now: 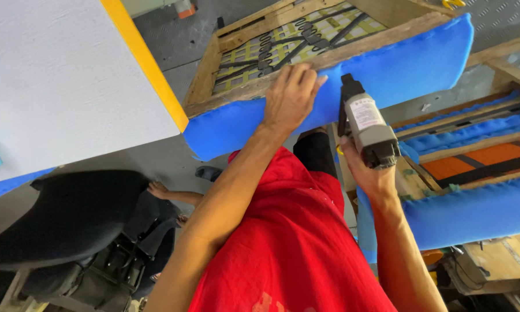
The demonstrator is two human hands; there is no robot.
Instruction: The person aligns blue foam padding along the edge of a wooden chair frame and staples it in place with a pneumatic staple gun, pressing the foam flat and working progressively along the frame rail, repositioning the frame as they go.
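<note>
A white board [58,75] with a yellow edge band crowded the upper left, its corner just beside the near left corner of the wooden frame [237,40]. A black office chair [69,219] stood below it, and another person's bare foot [157,189] showed beside the chair. More wooden frames with blue foam strips and orange panels [473,144] were stacked to the right.

The wooden frame was rough timber, crossed inside by yellow webbing and dark zigzag springs [289,40]. Soft blue foam [387,75] lay folded along its near rail, thick and rounded at the edge. The left hand [291,95] pressed flat on the foam near the middle of that rail, fingers curled over its top edge. The right hand [366,173] was closed around the grip of a grey and black staple gun [366,124], whose nose met the foam just right of the left hand.
</note>
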